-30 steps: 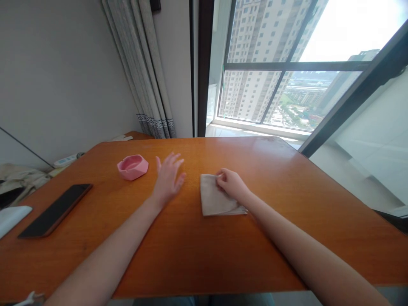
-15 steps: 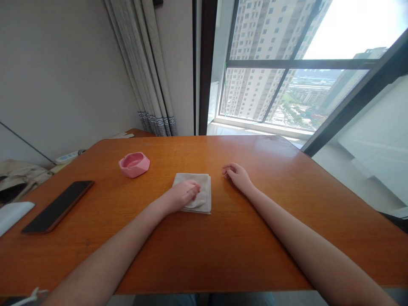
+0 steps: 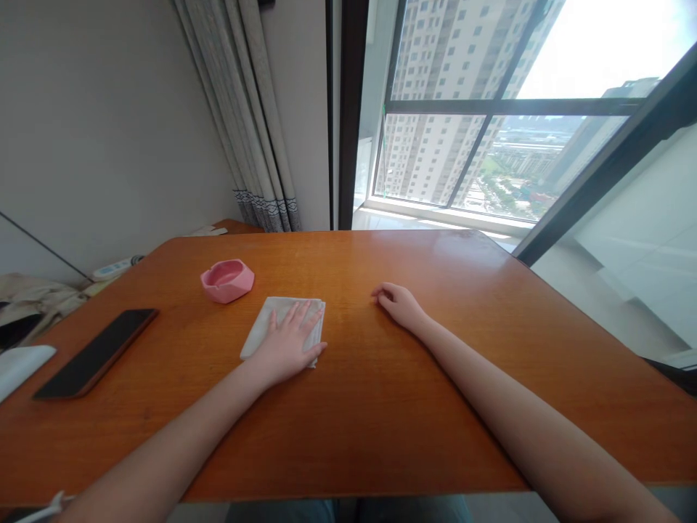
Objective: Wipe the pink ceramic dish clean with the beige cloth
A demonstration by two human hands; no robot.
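Observation:
A folded pale grey cloth lies flat on the wooden table. Pressed palm down on it is my left hand, fingers spread; the thumb reaches past the cloth's right edge. My right hand rests on the tabletop to the right, apart from the cloth, its fingers loosely curled in with nothing visible in them. Just beyond the cloth, to the left, sits a pink faceted ashtray.
A dark phone-like slab lies at the left of the table, with a white object beside it at the edge. Behind the table are a grey curtain and a large window.
My left hand has spread its bent fingers flat, and the cloth has moved left under it. My right hand has shifted slightly left, its fingers more curled.

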